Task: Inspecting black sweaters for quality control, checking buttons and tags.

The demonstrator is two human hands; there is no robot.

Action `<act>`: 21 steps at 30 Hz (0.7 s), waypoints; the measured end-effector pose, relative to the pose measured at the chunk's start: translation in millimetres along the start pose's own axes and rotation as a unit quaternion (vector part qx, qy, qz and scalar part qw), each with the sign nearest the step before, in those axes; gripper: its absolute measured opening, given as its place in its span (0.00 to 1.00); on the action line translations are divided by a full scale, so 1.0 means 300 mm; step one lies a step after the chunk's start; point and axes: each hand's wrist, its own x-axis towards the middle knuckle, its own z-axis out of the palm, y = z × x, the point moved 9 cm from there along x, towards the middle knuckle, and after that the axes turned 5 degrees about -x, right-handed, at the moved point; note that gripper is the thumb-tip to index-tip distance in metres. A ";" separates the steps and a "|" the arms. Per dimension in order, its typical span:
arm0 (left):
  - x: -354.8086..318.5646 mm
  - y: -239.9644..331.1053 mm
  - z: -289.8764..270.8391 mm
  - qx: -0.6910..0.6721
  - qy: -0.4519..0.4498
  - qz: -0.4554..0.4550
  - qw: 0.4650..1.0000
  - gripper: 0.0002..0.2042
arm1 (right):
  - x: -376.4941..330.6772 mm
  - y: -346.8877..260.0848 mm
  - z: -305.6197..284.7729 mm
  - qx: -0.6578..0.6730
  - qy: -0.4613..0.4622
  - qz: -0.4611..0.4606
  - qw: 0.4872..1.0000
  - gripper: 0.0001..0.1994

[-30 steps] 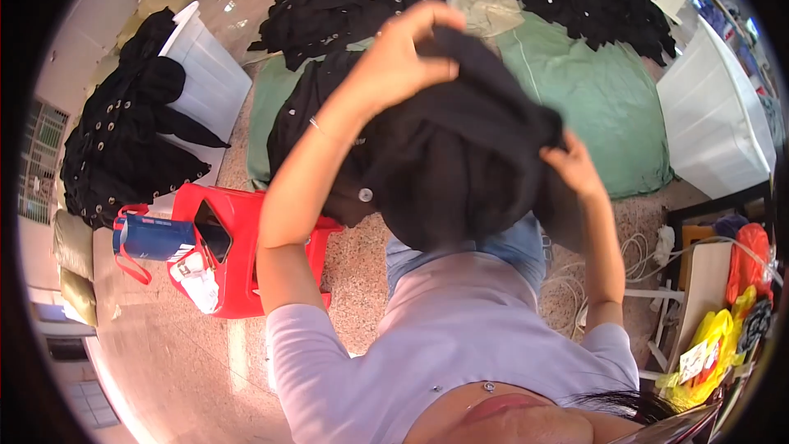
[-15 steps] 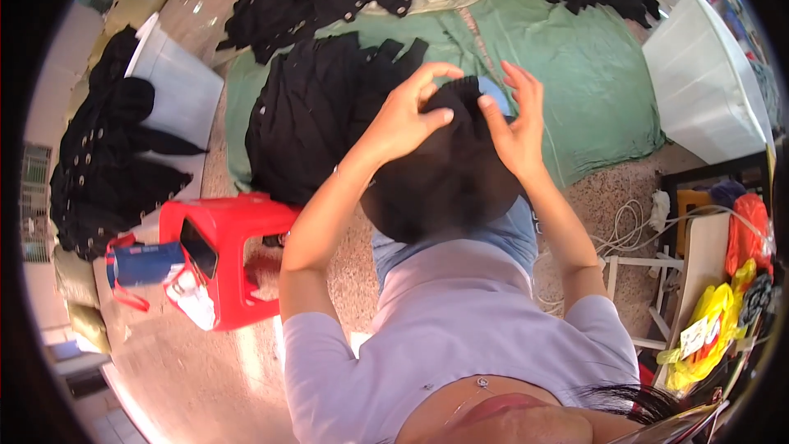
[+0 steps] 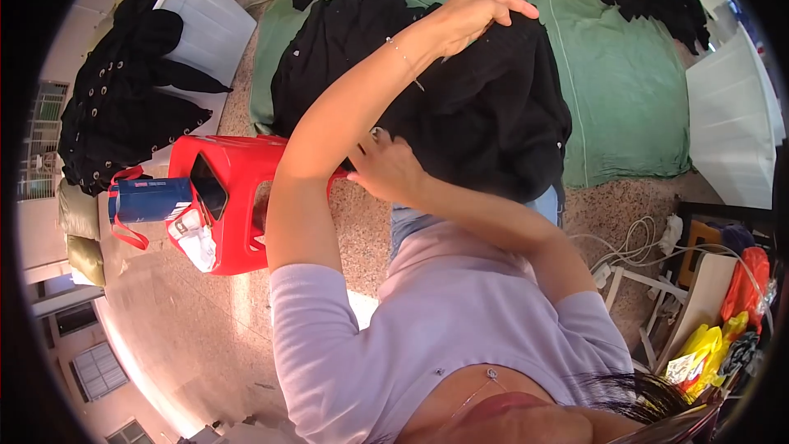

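Note:
A black garment (image 3: 493, 115) lies spread over my lap, in dark folds with a small light spot at its right edge. My left hand (image 3: 481, 16) is over its far part, palm down, its index finger stretched to the right and the other fingers partly bent. Whether it presses on the cloth I cannot tell. Under my left forearm, my right hand (image 3: 388, 166) reaches across to the left by the garment's near left edge. Its fingers are apart, and the forearm hides some of their tips. More black garments (image 3: 329, 49) are heaped just beyond.
A red stool (image 3: 238, 164) at my left carries a phone (image 3: 209, 185); a blue bag (image 3: 148, 200) is beside it. Black garments with eyelets (image 3: 99, 115) hang over a white bin (image 3: 209, 12). A green cloth (image 3: 625, 99) covers the floor ahead. Cables (image 3: 633, 238) lie at right.
My hands, earlier together at the gathered black garment, are now crossed: left reached far right, right moved left and nearer me. The garment is now spread wider, and the view has shifted.

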 end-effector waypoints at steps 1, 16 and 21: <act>0.002 0.004 0.001 0.002 -0.003 0.001 1.000 0.21 | 0.030 0.028 0.025 -0.068 -0.038 0.027 0.997 0.16; -0.107 -0.020 -0.105 0.300 0.022 0.156 0.941 0.15 | -0.056 0.187 -0.038 0.122 0.042 0.071 0.989 0.09; -0.179 0.206 -0.231 0.297 0.191 0.388 0.851 0.13 | -0.166 0.200 -0.346 0.362 0.043 0.099 0.926 0.13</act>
